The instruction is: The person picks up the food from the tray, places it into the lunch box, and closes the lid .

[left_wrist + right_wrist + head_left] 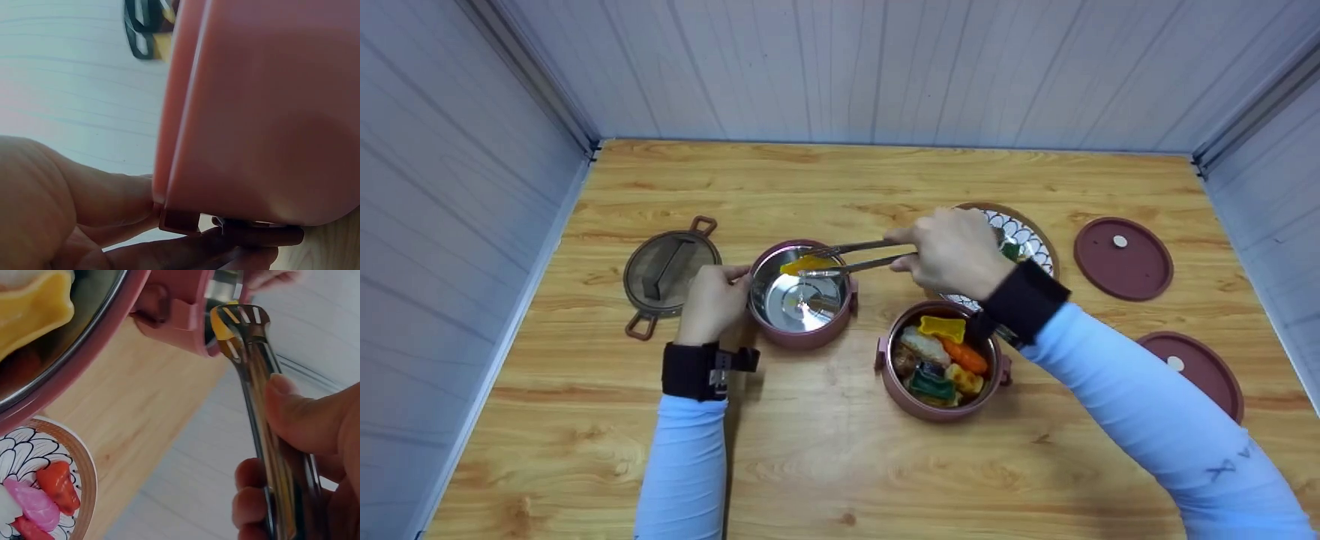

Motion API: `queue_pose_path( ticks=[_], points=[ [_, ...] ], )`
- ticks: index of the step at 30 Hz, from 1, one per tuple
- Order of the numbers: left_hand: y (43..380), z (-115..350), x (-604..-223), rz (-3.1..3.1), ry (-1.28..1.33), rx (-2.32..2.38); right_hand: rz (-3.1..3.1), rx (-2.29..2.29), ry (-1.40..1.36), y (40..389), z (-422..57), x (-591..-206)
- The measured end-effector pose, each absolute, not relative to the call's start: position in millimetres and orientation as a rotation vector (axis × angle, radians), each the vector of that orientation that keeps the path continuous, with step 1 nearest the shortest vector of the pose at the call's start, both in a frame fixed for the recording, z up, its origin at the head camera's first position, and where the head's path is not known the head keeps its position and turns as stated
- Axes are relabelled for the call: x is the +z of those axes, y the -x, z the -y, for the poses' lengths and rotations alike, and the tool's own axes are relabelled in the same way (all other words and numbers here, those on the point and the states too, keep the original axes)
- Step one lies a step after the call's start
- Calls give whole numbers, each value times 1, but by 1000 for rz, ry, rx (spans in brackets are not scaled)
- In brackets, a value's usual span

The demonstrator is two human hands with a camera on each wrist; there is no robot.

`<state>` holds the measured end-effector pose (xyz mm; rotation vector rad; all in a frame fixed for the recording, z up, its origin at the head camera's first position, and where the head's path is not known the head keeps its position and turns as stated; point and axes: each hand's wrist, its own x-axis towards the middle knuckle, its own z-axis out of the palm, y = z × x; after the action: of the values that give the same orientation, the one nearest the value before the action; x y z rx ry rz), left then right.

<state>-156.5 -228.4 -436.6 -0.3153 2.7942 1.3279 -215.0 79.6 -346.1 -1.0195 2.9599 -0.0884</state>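
While in tongs [877,263], yellow piece [807,264]

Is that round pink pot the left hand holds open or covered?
Open: no lid covers the round pink steel-lined pot. Its shiny floor shows, and silver metal tongs hold a yellow piece at its opening.

I'm at what looks like a small test booth or lab station: pale panels [840,75] wall my wood-grain table [810,465] on the far, left and right sides, and I'm wearing black wrist straps [684,371].
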Motion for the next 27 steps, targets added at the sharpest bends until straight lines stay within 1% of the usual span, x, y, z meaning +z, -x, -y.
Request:
queue_pose_path(
  ticks=[8,14,21,27],
  points=[
    [156,229,-435,-2760,316,1338,-2922,-3,1027,226,-49,-355],
    [156,231,-436,-2802,285,1294,-2894,99,1066,232,-36,-359],
    [157,230,-436,-2792,301,1283,-2920,104,1275,233,-34,-365],
    [157,230,-436,-2801,297,1293,-2935,43,1314,224,-47,-348]
  ],
)
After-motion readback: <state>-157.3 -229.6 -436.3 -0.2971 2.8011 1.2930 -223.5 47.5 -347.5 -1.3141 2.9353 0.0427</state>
